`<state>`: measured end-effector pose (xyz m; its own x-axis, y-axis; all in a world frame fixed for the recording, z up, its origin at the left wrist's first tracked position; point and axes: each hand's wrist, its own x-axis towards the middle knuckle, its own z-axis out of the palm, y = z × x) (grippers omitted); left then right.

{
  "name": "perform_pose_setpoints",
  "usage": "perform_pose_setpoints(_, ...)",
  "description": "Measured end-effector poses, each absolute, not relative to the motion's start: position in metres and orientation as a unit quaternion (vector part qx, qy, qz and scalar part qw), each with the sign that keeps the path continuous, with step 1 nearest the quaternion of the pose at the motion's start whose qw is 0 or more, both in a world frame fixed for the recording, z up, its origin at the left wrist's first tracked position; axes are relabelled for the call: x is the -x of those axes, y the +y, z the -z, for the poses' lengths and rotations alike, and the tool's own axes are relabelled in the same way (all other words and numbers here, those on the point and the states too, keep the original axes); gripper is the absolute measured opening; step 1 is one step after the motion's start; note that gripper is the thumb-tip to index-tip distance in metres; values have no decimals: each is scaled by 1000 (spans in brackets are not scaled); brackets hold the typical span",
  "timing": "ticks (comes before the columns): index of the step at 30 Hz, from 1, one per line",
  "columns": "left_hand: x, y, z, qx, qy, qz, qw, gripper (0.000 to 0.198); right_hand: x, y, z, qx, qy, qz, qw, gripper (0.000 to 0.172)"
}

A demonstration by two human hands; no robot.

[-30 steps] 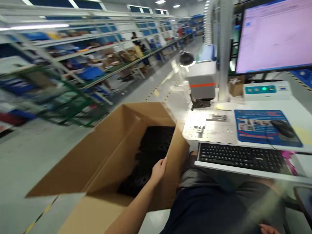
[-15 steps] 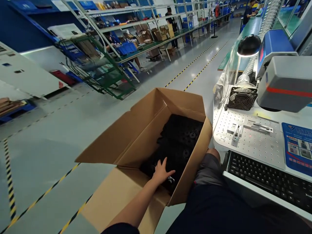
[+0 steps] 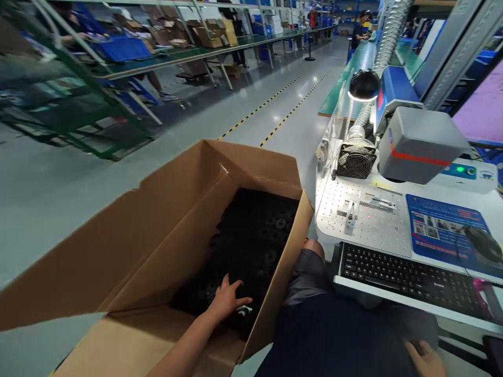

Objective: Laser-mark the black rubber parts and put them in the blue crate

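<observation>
Inside an open cardboard box [image 3: 168, 246], my left hand [image 3: 226, 302] reaches over a mass of black parts [image 3: 251, 230]. Its fingers are spread and nothing shows in its grip; whether the fingertips touch the parts is hard to tell. Some round, ring-shaped pieces [image 3: 270, 255] stand out among the dark contents. Just right of my left thumb lies a small shiny, whitish piece [image 3: 244, 311]. At the lower right edge, beside my lap, my right hand [image 3: 426, 358] is partly in view. Its thumb and a finger are apart, with nothing visible between them.
Right of the box stands a workbench with a perforated metal plate [image 3: 330, 222], a small metal fixture [image 3: 351, 212], a grey machine head [image 3: 422, 144] and a lamp [image 3: 364, 85]. Below is a keyboard [image 3: 393, 272] on a tray. A green rack [image 3: 113, 115] stands left.
The view has swung right, so box and bench appear further left. My right hand has come into view at the lower right. My left hand stays spread over the black parts.
</observation>
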<state>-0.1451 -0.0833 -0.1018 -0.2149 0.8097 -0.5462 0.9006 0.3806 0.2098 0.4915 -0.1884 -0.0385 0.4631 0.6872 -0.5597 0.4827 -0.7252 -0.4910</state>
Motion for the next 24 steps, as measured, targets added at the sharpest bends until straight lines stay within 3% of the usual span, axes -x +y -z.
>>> perform_pose_setpoints(7,163,-70,104,-555,791,84,244,82,-486,-189,50,809,-374,-419,174,52)
perform_pose_setpoints(17,146,-56,116,-526,826,67,189,98,-473,-180,2,776,-388,-435,239,49)
perform_pose_setpoints(24,145,-39,79,-477,857,19,192,94,-467,-161,-37,744,-378,-465,296,47)
